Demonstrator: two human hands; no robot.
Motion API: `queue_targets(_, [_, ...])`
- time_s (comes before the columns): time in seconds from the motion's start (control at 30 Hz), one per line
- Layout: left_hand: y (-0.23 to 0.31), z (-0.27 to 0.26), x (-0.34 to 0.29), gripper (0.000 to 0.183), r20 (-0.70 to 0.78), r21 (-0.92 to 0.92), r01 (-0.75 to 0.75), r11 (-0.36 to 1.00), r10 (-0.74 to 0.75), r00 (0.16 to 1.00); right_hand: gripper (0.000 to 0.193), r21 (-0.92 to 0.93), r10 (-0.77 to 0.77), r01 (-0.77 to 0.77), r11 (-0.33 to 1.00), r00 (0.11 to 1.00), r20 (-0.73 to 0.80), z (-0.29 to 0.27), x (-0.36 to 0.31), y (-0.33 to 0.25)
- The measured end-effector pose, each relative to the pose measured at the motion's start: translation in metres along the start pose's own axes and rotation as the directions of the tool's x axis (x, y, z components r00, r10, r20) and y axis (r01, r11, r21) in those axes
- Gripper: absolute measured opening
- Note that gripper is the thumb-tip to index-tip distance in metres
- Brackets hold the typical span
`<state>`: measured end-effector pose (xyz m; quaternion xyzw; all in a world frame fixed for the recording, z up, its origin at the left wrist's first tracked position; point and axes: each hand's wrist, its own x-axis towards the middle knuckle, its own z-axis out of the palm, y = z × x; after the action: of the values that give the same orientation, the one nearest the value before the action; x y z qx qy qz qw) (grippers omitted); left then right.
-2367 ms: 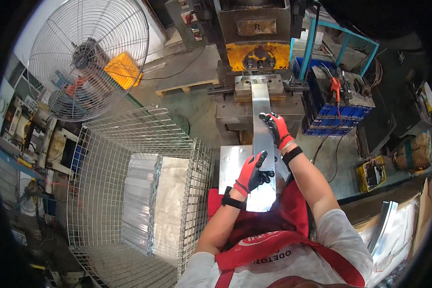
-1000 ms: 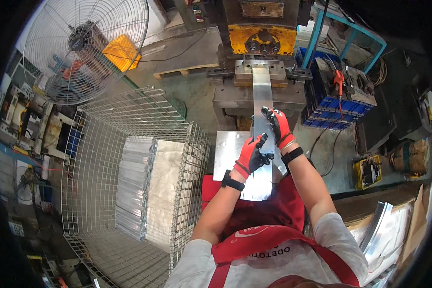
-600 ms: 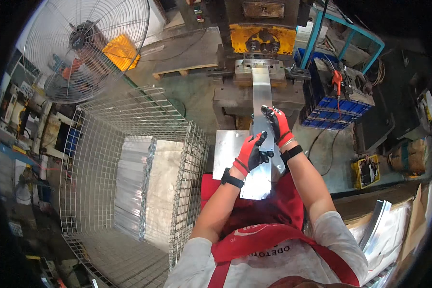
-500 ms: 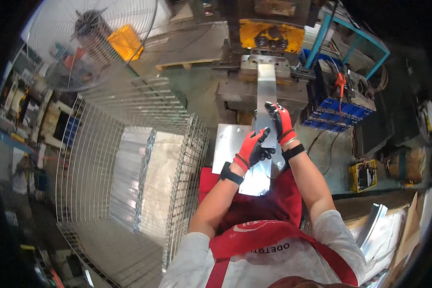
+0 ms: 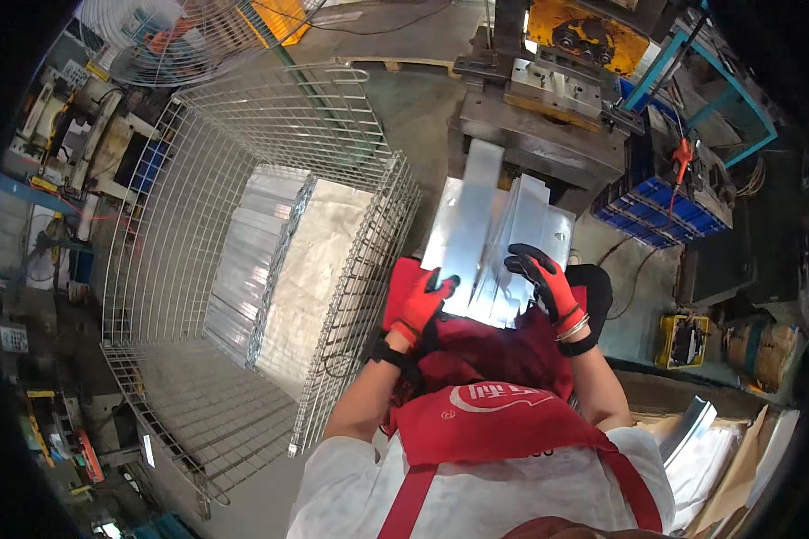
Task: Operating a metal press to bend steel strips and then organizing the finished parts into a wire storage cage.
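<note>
left hand (image 5: pixel 425 304) grips metal strip (image 5: pixel 470 220) | right hand (image 5: pixel 545 280) on sheet stack (image 5: pixel 530 225) | wire cage (image 5: pixel 243 251) at left

red-black gloves (image 5: pixel 548 286), silver metal strip (image 5: pixel 470 216), red apron (image 5: pixel 499 422)

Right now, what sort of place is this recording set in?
Most likely a metalworking shop floor. A heavy grey steel press with a yellow top stands ahead, a tall wire-mesh cage holds stacked shiny metal strips, and a large round pedestal fan stands behind it.
</note>
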<state>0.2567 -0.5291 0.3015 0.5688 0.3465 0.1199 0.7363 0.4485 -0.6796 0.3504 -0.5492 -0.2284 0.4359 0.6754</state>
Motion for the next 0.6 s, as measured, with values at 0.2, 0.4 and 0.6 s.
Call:
queue_targets(0.2, [-0.038,-0.038,0.04,0.028,0.031,0.402,0.026,0.915,-0.042,0.999,0.033,-0.495,-0.113,-0.029,0.869,0.96,-0.255,-0.032,0.003,0.033])
queue_targets(0.4, [-0.047,-0.037,0.036,0.061,-0.146,0.541,0.192,0.819,-0.133,0.98,0.088,-0.936,-0.171,-0.339,0.097,0.921,-0.351,-0.028,0.023,0.042])
queue_targets(0.6, [-0.018,-0.039,0.018,0.077,-0.187,0.83,0.195,0.522,-0.07,0.98,0.089,-0.866,0.037,-0.491,0.09,0.871,-0.49,-0.02,0.039,0.047])
